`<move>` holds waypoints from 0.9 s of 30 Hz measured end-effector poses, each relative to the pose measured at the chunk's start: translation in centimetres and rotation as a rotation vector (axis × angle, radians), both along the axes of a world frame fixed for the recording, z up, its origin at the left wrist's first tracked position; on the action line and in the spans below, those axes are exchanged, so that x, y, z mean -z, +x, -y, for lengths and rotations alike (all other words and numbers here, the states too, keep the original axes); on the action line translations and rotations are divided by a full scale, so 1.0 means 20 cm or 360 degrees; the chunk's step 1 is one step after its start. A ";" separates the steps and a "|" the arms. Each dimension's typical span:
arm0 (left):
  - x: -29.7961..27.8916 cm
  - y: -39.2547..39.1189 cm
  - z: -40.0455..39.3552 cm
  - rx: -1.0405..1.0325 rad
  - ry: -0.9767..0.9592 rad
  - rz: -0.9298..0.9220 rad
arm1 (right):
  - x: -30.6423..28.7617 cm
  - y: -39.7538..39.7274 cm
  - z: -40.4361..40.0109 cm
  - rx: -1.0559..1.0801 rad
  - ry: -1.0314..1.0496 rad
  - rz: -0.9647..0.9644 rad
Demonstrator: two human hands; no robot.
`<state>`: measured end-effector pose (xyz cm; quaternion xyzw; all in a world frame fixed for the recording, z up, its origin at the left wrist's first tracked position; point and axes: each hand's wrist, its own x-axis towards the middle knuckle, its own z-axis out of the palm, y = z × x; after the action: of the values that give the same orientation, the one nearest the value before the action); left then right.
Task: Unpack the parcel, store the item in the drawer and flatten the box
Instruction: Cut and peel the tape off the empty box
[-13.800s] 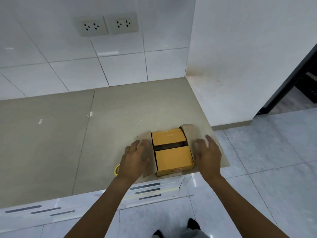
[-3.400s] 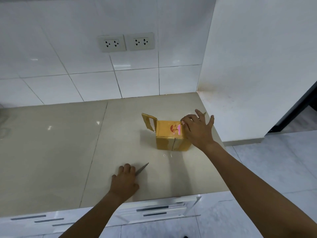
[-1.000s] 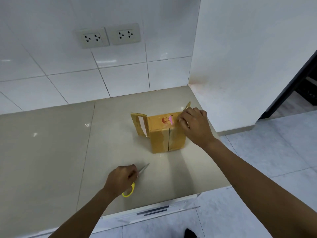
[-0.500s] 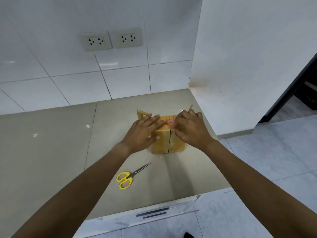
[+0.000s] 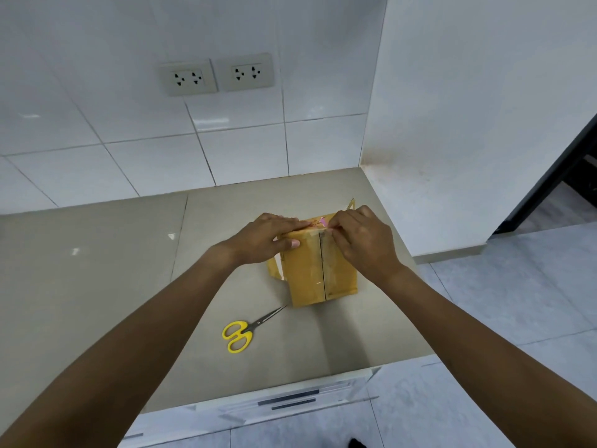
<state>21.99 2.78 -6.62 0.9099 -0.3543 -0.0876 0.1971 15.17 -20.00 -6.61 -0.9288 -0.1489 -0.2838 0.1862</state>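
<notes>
A small brown cardboard box (image 5: 310, 276) stands on its side on the beige counter (image 5: 97, 270), its taped seam facing me with a dark slit down the middle. My left hand (image 5: 265, 237) lies over the box's top left edge, thumb against the front. My right hand (image 5: 361, 240) pinches at the top of the seam, on the tape or flap edge. A pink and red sticker (image 5: 319, 223) shows between the two hands. One flap (image 5: 274, 270) sticks out at the left, another (image 5: 351, 204) behind the right hand. The item inside is hidden.
Yellow-handled scissors (image 5: 248, 328) lie on the counter just in front of the box, blades pointing at it. White drawer fronts (image 5: 290, 399) sit under the counter's front edge. A tiled wall with two sockets (image 5: 219, 74) is behind; a white side wall stands at the right.
My left hand let go of the scissors, which now lie on the counter, and came up onto the box. Both hands now work at the box's top edge.
</notes>
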 end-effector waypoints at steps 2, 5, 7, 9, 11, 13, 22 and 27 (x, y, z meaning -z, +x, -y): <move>0.00 -0.01 0.00 0.0007 -0.0013 0.0002 | 0.00 -0.01 -0.01 0.0009 -0.0003 -0.0010; 0.00 -0.01 0.00 -0.0061 0.0113 -0.0019 | 0.01 -0.02 -0.01 0.0015 0.0011 -0.0026; 0.00 -0.02 0.01 -0.0104 0.0209 -0.0011 | 0.01 -0.03 -0.01 0.0018 -0.0004 -0.0025; -0.01 -0.02 0.03 -0.0144 0.0285 -0.0016 | 0.02 -0.03 -0.01 0.0019 -0.0015 -0.0034; -0.02 -0.03 0.05 -0.0154 0.0352 -0.0019 | 0.02 -0.04 -0.01 0.0036 -0.0025 -0.0039; -0.04 -0.05 0.07 -0.0148 0.0382 -0.0006 | 0.03 -0.05 -0.01 0.0054 -0.0036 -0.0050; -0.08 -0.07 0.07 -0.0306 0.0357 -0.0135 | 0.02 -0.08 -0.06 -0.0107 0.0093 -0.0046; -0.10 -0.10 0.13 -0.0498 0.0276 -0.0296 | 0.03 -0.09 -0.07 -0.0143 0.0204 -0.0139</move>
<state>20.08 0.10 -4.61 0.9554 -0.1801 -0.1697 0.1612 13.43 -18.56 -7.23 -0.9189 -0.1636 -0.2433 0.2641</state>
